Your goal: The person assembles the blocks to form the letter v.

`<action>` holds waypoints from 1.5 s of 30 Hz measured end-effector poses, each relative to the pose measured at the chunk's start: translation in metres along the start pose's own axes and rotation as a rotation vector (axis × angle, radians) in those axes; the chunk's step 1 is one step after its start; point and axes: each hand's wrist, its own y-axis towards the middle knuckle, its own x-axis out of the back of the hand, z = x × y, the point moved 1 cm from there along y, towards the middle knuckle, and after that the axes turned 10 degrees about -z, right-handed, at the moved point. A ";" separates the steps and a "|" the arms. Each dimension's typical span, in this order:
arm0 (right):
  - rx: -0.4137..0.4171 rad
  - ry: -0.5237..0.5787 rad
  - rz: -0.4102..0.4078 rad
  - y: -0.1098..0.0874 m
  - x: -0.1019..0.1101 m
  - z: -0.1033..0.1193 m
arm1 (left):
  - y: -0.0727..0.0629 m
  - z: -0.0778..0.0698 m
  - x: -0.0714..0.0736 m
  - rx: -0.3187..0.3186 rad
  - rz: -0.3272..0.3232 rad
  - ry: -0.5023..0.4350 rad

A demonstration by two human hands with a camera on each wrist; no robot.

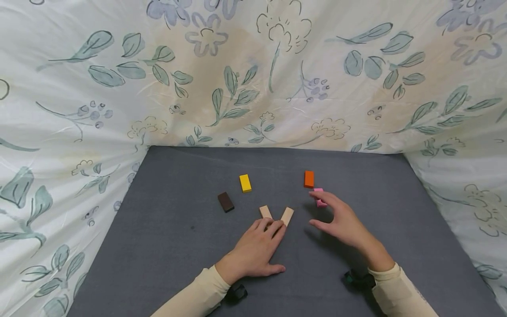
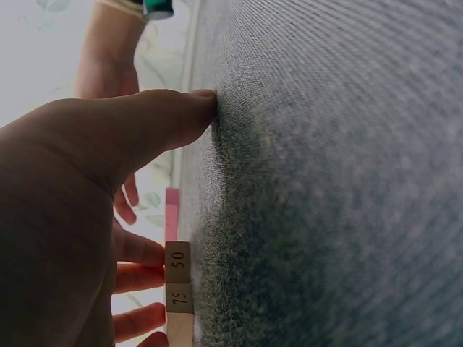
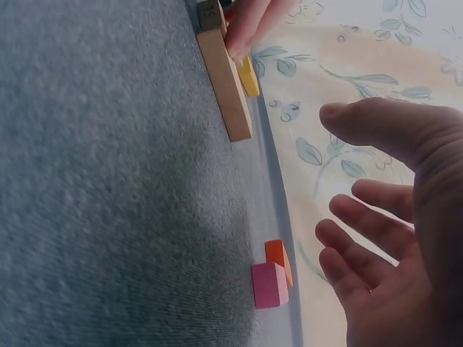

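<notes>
Two plain wooden blocks lie on the grey cloth in a V, a left block (image 1: 265, 211) and a right block (image 1: 288, 215). Extended fingers of my left hand (image 1: 255, 248) rest on their near ends, partly covering them. Numbers mark those ends in the left wrist view: 50 on one block end (image 2: 178, 262), 75 on the other (image 2: 179, 298). My right hand (image 1: 348, 226) hovers with thumb and fingers spread and holds nothing. Just beyond its fingertips lies a pink block (image 3: 270, 285), partly hidden by them in the head view.
An orange block (image 1: 309, 179) lies behind the pink one. Left of centre are a yellow block (image 1: 245, 183) and a dark brown block (image 1: 225, 202). Floral fabric (image 1: 237, 101) rises along the back and sides of the grey cloth surface (image 1: 174, 246).
</notes>
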 end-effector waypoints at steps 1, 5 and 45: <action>-0.001 0.001 0.002 0.000 0.001 -0.001 | 0.000 0.000 0.000 0.000 0.000 0.001; -0.002 0.000 0.006 0.003 0.003 -0.005 | 0.000 0.000 0.001 -0.002 0.003 0.002; -0.048 0.009 -0.018 0.015 0.021 -0.037 | -0.001 0.001 0.000 -0.008 -0.012 -0.027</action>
